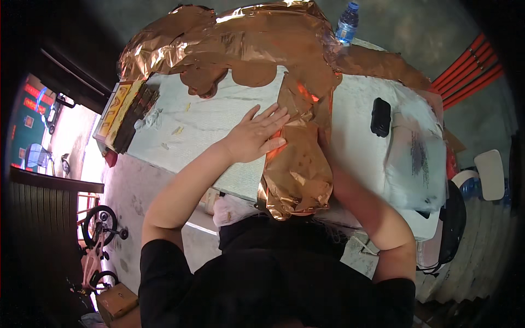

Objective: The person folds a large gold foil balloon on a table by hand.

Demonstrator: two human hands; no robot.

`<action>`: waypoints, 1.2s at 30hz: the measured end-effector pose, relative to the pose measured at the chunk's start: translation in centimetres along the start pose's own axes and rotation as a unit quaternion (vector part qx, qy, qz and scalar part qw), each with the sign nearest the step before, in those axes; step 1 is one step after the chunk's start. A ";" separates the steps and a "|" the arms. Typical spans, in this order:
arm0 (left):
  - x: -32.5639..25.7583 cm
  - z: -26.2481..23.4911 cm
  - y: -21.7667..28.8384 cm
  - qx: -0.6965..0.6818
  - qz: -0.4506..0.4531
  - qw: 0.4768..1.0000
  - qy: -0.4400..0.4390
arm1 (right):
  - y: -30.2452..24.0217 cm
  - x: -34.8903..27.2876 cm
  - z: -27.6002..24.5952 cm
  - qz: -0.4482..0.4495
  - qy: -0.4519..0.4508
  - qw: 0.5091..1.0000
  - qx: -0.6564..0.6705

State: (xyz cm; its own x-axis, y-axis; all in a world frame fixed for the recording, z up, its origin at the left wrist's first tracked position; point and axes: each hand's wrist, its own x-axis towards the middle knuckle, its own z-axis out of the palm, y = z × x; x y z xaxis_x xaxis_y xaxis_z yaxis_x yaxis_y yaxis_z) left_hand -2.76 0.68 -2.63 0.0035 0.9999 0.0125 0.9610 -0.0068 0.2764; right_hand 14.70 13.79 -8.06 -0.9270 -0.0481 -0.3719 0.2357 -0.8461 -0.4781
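A shiny copper-coloured foil sheet (298,164) hangs as a narrow strip over the table's near edge, right in front of me. My left hand (258,132) lies flat on the strip's left side, fingers stretched out and slightly apart. On the strip's other side, my right hand (324,143) sits in shadow against the foil's edge; its fingers are hidden. More of the same foil (246,46) is heaped in a crumpled band along the far side of the table, with rounded lobes hanging toward me.
The white-covered table (219,120) carries a stack of yellow-and-red packs (121,117) at left, a black case (380,117) and clear plastic packaging (418,158) at right. A water bottle (348,23) stands at the far edge. A small bicycle (98,235) is on the floor at left.
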 end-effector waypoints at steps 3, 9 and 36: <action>-0.1 0.0 -0.1 0.018 0.005 1.000 -0.004 | -0.4 -0.6 1.8 -0.006 0.070 0.990 -0.125; 0.2 0.0 0.0 0.018 0.012 1.000 -0.017 | 1.4 -1.3 1.0 -0.254 -0.012 0.891 -0.376; 0.2 -0.9 -0.4 -0.048 0.023 0.997 -0.053 | -1.3 -5.0 3.7 -0.252 0.070 0.397 -0.880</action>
State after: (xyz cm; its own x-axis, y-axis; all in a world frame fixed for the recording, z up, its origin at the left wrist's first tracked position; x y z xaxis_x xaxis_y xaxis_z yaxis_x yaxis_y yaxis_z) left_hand -3.39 0.88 -1.82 0.0813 0.9941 -0.0724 0.9281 -0.0490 0.3692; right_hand 17.97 13.18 -2.62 -0.9897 0.0256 0.1411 -0.0166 0.9570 -0.2896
